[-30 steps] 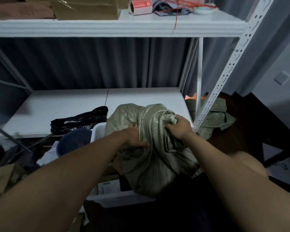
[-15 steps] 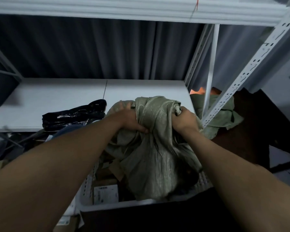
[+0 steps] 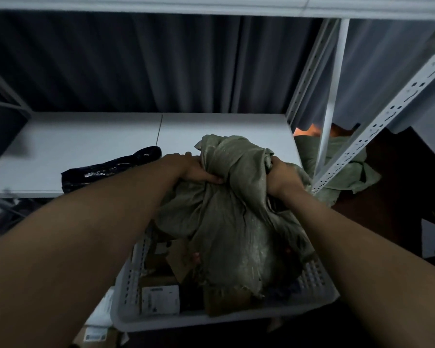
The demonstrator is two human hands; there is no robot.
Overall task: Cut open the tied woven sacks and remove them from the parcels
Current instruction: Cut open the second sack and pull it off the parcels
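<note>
A dim first-person view, looking down past two bare forearms that reach from the lower corners toward the centre of the frame. A crumpled green woven sack (image 3: 236, 197) is held up at the centre, its bunched top just above the middle and its frayed open hem hanging down toward the lower centre — so its long axis runs roughly top to bottom. The left hand (image 3: 194, 169) is seen curled into the cloth on the sack's left side, thumb across the folds; the right hand (image 3: 283, 177) is clenched around a gathered fold on its right side. Both hands sit at about the same height, with the bulk of the sack hanging below them.

Beneath the hem, a white slotted basket (image 3: 317, 301) is seen at lower centre, with cardboard parcels (image 3: 161, 298) lying in it. The sack appears to be drawn upward off the contents; whether anything remains inside cannot be told. A white shelf (image 3: 86, 146) spans the middle behind, a black plastic bag (image 3: 111, 169) lying on it at centre left — and a second green sack (image 3: 349, 172) lies at the right, beyond the shelf post.
</note>
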